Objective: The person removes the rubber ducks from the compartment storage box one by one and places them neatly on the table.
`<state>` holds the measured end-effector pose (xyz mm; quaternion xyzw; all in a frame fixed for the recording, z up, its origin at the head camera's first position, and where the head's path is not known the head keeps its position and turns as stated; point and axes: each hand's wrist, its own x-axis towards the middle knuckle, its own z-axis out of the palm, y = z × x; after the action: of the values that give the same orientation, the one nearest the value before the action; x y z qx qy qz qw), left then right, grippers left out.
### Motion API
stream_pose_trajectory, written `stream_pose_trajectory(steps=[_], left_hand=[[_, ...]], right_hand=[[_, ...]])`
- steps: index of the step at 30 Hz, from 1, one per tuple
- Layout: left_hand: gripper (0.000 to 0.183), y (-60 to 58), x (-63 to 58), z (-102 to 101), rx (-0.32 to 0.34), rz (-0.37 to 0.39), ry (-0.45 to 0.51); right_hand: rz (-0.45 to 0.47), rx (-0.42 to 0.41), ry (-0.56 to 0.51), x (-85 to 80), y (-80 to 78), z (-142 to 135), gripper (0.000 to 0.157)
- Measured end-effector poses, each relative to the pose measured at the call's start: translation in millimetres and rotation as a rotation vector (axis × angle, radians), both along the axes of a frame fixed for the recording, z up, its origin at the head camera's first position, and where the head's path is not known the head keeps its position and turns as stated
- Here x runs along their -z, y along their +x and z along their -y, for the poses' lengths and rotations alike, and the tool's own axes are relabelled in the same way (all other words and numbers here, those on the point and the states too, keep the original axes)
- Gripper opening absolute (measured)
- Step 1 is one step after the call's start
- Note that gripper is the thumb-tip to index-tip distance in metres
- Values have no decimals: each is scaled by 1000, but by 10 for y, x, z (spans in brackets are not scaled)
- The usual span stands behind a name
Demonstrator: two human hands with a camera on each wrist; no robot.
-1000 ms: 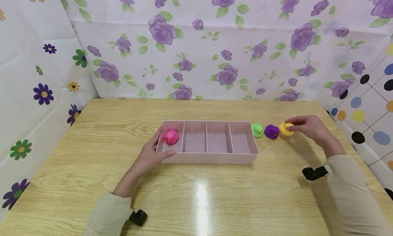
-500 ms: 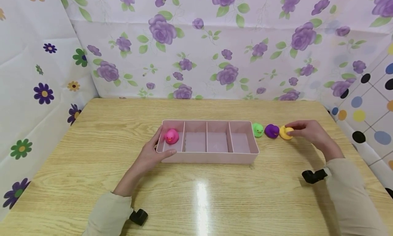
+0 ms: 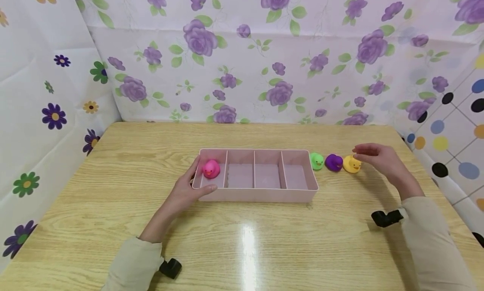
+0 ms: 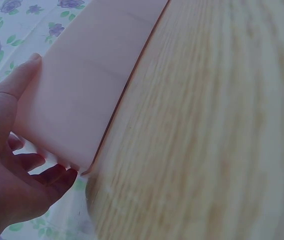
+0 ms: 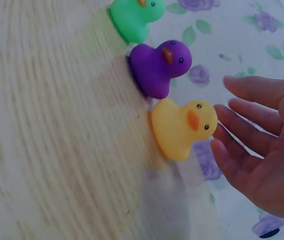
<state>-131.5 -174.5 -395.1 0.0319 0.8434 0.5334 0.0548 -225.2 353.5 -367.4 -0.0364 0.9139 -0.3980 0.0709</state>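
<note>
My left hand [image 3: 188,190] grips the left end of a pale pink divided box [image 3: 261,195], thumb along the front wall and fingers at the end wall. In the left wrist view the box's front wall [image 4: 81,85] lies between thumb and fingers. A pink rubber duck [image 3: 211,169] sits in the leftmost compartment. My right hand [image 3: 380,158] hovers just over a yellow rubber duck [image 3: 352,165], fingers loosely parted. In the right wrist view the hand [image 5: 262,145] holds nothing, and the duck [image 5: 182,130] stands upright on the table.
Right of the box, a green rubber duck [image 3: 316,161] and a purple rubber duck [image 3: 334,162] stand in a row with the yellow one. A wooden table [image 3: 242,240] carries everything. Flowered cloth [image 3: 234,80] hangs behind it, with more patterned cloth at both sides.
My right hand has released the yellow duck and its fingers have lifted off it. The duck now faces forward in the row. My left hand stays at the box's end.
</note>
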Motion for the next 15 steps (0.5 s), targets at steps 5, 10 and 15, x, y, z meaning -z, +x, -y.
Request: stream_pose_trajectory(steps=[5, 10, 15], left_hand=[[103, 2, 2, -1, -6, 7, -3], [102, 4, -4, -3, -10, 7, -11], [101, 4, -4, 1, -8, 3, -14]], right_hand=[[-79, 26, 17, -77, 24, 79, 62], [-74, -7, 20, -147, 54, 196, 61], [-68, -28, 13, -192, 83, 298, 62]])
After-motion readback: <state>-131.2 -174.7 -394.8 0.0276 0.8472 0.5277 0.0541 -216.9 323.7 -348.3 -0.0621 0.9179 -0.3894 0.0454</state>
